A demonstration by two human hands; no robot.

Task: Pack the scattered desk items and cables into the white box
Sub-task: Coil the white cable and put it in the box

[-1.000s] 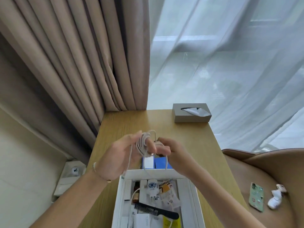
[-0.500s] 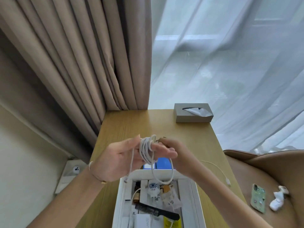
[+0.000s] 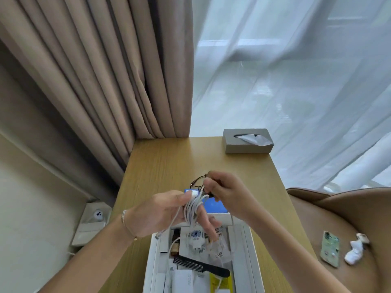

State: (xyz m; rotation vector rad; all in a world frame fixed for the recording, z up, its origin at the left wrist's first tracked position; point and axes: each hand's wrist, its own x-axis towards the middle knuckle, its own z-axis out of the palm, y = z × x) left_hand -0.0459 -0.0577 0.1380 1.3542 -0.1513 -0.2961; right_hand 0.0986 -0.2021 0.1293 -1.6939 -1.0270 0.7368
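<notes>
A white cable (image 3: 191, 210) is coiled in several loops around the fingers of my left hand (image 3: 167, 214), which holds it above the far end of the white box (image 3: 247, 246). My right hand (image 3: 224, 191) pinches the cable's free strand just beyond the coil, and the strand hangs down past the box's right wall. The box holds a black comb (image 3: 201, 267), a white patterned charger (image 3: 195, 238), a small clear bag and other small items. A blue flat item (image 3: 213, 205) and a pair of glasses (image 3: 197, 181) lie on the desk behind my hands, partly hidden.
The wooden desk (image 3: 169, 163) carries a grey tissue box (image 3: 248, 141) at its far right corner. Curtains hang behind the desk. A brown chair on the right holds a phone (image 3: 330, 248) and a small white object (image 3: 355, 251). A wall socket plate (image 3: 93, 223) sits left of the desk.
My right hand has carried the free strand up and over my left fingers, adding to the coil. Both hands have sunk a little towards the box.
</notes>
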